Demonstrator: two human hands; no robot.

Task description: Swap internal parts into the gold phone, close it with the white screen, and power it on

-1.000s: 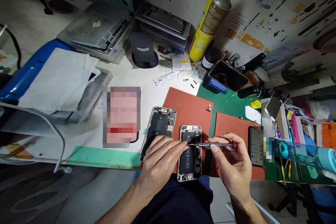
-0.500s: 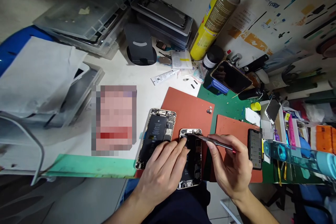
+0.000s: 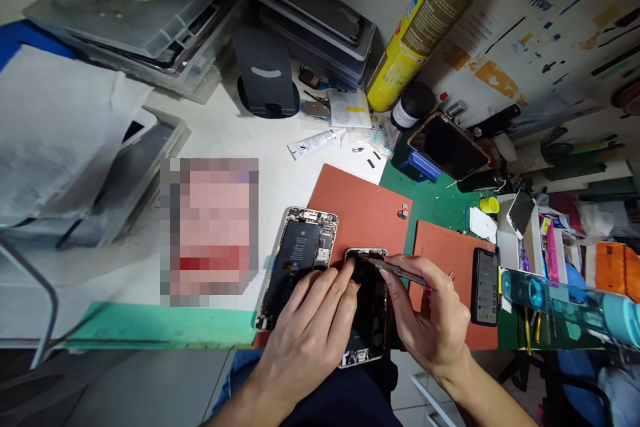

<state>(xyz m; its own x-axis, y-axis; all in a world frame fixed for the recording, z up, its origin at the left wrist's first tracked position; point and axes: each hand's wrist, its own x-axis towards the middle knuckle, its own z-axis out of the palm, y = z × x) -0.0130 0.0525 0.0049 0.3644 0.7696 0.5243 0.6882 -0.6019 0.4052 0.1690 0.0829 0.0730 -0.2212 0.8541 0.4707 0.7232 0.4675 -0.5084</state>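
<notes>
Gripping slim screwdriver (image 3: 400,271), right hand (image 3: 435,320) has thumb and fingers clamped on its shaft, tip angled left at top end of small opened phone (image 3: 370,323), bottom center of frame. Left hand (image 3: 313,330) bent over that phone's left side, fingertips near the tip; thumb hidden, can't tell if it pinches anything. Small phone's bottom end sits at the near table edge. Large opened phone (image 3: 300,247) just left, tilted, lower right part behind left hand; narrow gap between the phones' top ends. Brown mat (image 3: 360,203) surface spreads above both, with metal bits (image 3: 402,212) near its right edge. Second brown mat (image 3: 440,247) right of the right hand, lit phone (image 3: 485,287) on its right edge, blue bottle (image 3: 565,297) just beyond. Green mat (image 3: 447,203) shows between and above. Teal strip (image 3: 170,327) along near edge, lower left. White tabletop (image 3: 270,177) stretches up to phone stand (image 3: 267,73). Spray can (image 3: 425,27) upper right.
</notes>
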